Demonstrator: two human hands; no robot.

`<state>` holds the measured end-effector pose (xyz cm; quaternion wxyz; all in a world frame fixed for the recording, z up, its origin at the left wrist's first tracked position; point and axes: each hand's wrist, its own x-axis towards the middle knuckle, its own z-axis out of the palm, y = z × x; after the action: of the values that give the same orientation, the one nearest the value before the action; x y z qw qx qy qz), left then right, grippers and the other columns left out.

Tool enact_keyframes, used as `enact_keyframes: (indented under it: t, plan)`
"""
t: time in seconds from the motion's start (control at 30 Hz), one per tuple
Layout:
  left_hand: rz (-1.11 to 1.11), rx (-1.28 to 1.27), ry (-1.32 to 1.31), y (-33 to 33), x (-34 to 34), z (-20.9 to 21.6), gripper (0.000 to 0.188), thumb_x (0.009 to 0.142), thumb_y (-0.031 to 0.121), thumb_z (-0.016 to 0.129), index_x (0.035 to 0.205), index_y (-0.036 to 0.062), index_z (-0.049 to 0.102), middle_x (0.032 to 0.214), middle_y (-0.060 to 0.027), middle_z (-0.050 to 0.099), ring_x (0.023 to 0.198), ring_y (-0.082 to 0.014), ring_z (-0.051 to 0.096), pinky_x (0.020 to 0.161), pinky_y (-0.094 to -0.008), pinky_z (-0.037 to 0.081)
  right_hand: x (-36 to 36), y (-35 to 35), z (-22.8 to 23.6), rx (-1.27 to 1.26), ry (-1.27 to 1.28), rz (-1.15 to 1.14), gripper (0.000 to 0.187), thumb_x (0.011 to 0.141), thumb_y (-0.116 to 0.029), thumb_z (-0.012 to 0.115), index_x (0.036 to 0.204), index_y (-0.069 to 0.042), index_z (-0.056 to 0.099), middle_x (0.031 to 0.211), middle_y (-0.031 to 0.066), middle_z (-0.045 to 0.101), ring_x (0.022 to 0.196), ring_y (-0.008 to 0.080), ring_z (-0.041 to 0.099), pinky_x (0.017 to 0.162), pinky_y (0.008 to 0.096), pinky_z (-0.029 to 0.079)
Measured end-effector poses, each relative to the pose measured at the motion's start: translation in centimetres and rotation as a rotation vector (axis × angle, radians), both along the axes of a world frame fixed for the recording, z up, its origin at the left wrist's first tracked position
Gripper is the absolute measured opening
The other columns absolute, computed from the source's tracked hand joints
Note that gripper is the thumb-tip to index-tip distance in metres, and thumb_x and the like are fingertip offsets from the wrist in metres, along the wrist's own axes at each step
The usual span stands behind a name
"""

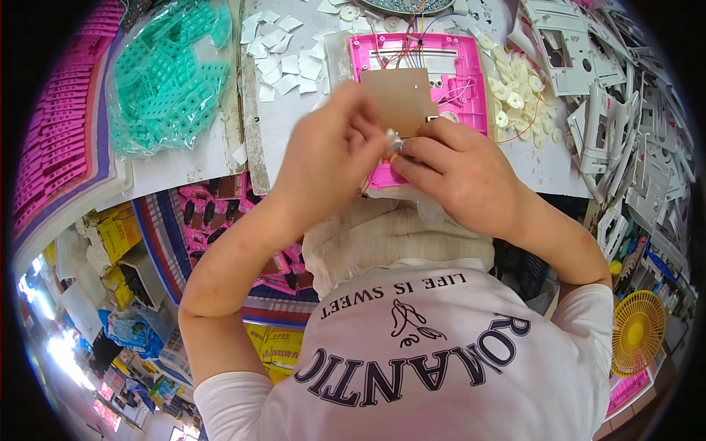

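Observation:
A pink plastic housing (471, 59) lies in front of me at the table's near edge, with a brown circuit board (397, 92) over its middle. Thin coloured wires (421, 45) run across its far end. My right hand (467, 173) is at the board's near right corner, its fingers pinched on a small white and silvery part (396, 141), whose exact kind I cannot make out. My left hand (327, 151) is over the housing's left side, close to that part. Its fingers look curled but are smeared by motion, so what they hold, if anything, does not show.
Loose white square pieces (290, 65) lie left of the housing, cream plastic discs (518, 92) to its right. Farther left is a clear bag of teal plastic parts (169, 81), beside stacked pink parts (66, 110). White plastic panels (654, 140) pile up at right, above a yellow fan (638, 332).

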<state>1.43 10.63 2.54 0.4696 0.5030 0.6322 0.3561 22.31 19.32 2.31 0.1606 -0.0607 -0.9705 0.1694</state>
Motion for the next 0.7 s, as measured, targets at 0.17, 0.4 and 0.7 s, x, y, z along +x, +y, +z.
enact_keyframes:
  t: [0.17,0.4,0.7]
  plan:
    - [0.523,0.196,-0.153,-0.3,-1.0,-1.6,0.028,0.09,0.003,0.074,0.111,0.0033,0.055,0.091,-0.0025,0.061,0.076,-0.0079,0.057,0.062,-0.0245,0.046,-0.1,-1.2,0.1,-0.032,-0.056,-0.095,0.038,0.077,-0.012,0.065,0.114,-0.001,0.068,0.1,0.0072,0.061,0.097,0.0258,0.058,0.079,0.0364,0.053]
    - [0.015,0.274,0.387,-6.8,1.6,-1.3,0.011,0.088,0.001,0.073,0.094,0.0039,0.064,0.089,-0.0047,0.058,0.073,-0.0131,0.056,0.063,-0.0266,0.045,-0.5,-1.6,1.0,-0.101,-0.179,-0.115,0.045,0.078,-0.009,0.066,0.123,0.0,0.066,0.108,0.0099,0.063,0.101,0.029,0.059,0.085,0.0385,0.053]
    - [0.254,0.194,-0.124,-0.5,-1.0,1.5,0.008,0.096,0.005,0.063,0.091,0.0003,0.068,0.094,-0.007,0.067,0.078,-0.0088,0.06,0.061,-0.0221,0.044,-1.5,-2.2,1.5,0.017,-0.146,-0.171,0.045,0.08,-0.011,0.062,0.12,0.009,0.062,0.098,0.012,0.06,0.097,0.028,0.057,0.081,0.0349,0.051]
